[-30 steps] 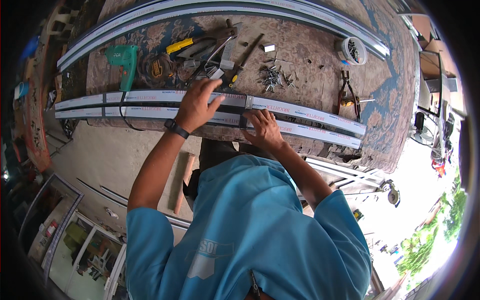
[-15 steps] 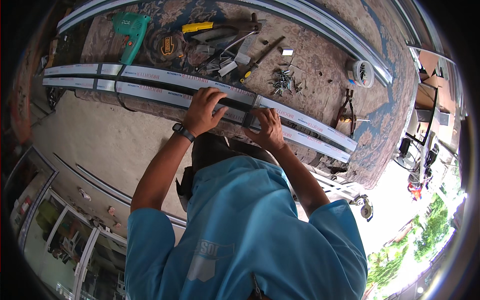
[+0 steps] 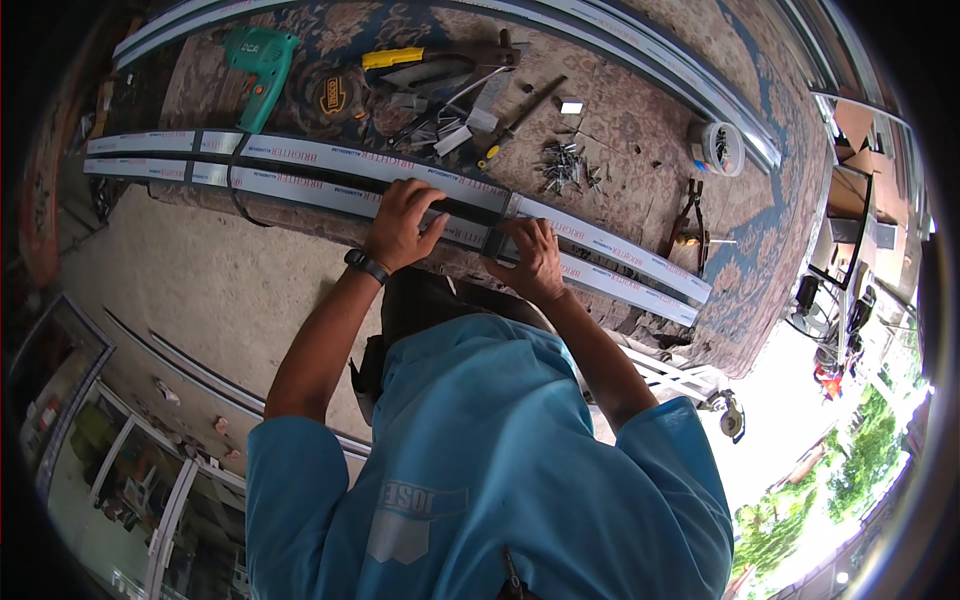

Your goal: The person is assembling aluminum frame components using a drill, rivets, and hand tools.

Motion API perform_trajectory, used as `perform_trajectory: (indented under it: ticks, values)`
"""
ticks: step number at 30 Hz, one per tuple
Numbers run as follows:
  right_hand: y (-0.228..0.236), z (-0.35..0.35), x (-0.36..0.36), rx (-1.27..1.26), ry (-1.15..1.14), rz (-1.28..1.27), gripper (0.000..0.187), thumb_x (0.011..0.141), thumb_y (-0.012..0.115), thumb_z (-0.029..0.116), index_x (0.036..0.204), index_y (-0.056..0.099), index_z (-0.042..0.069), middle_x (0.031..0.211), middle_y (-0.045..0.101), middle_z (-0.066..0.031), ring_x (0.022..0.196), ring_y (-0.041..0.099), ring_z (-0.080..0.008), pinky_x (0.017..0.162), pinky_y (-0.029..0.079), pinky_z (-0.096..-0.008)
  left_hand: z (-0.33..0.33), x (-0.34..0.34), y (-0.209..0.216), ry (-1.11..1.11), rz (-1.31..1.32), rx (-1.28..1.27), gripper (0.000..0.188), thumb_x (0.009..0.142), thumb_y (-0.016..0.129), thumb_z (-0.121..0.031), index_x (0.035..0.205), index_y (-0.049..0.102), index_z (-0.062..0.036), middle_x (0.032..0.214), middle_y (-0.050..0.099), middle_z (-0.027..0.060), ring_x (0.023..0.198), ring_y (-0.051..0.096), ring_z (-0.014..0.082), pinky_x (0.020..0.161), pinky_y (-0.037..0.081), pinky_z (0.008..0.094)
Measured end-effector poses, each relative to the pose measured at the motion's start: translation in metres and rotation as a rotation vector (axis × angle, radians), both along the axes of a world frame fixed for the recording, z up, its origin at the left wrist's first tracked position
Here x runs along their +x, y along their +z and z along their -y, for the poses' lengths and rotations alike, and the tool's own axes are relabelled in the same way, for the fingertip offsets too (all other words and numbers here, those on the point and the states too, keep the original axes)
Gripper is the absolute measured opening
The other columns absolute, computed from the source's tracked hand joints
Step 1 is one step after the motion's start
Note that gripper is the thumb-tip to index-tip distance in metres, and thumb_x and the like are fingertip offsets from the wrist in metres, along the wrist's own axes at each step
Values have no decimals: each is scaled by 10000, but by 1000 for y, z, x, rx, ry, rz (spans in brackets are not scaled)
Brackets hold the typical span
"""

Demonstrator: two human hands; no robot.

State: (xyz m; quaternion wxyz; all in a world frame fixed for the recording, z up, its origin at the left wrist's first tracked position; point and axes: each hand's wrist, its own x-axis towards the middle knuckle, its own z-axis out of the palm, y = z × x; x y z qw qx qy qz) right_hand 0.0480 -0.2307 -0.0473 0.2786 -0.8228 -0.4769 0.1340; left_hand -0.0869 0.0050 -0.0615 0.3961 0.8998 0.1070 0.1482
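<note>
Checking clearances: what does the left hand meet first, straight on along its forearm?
Likely the front pair's far strip, just ahead of the left hand. Height is unclear; if it passes over, the metal offcuts look next.

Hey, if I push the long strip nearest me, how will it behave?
The strip looks metallic, so it's probably fairly stiff. Its smooth white covering may make it slippery. Being long and slim, it might swing at the ends, and the green drill's cord crossing it could drag along.
</note>
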Motion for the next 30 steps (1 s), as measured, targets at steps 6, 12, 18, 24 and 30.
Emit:
perform_trajectory:
  ticks: [6,12,18,24,30]
  values:
    - [-4,0,1,-28,-5,-28,565,682,883,289,1171,682,89,1131,633,-99,1086,578,-321,961,468,-465,-2,2,8,-17,-28,13,316,868,751,-154,1150,634,-72,1094,597,118,1046,585,348,900,496,468]
    - [-4,8,3,-40,-22,-3,617,687,879,326,1219,657,106,1150,637,-84,1091,580,-319,914,479,-471,-27,55,39,66,68,41,235,897,743,-100,1113,656,-65,955,641,117,907,654,326,794,532,405]
    - [-11,8,0,2,2,-48,653,674,876,345,1244,650,121,1181,621,-70,1120,563,-305,946,471,-459,-23,164,40,-137,3,100,93,916,705,-122,1005,685,-106,921,708,83,910,693,335,763,556,454]
    - [-9,9,-3,-13,0,-55,639,690,856,362,1247,652,126,1204,603,-72,1131,554,-299,948,467,-450,17,258,2,-233,6,305,268,925,643,-63,1177,678,-146,1211,645,113,1056,658,366,864,561,460]
    - [-12,11,0,28,11,-58,660,665,876,345,1242,654,113,1185,602,-77,1101,554,-304,926,465,-448,7,289,-2,-455,-147,524,339,908,674,-72,1238,638,-145,1165,666,157,1042,679,363,890,553,495]
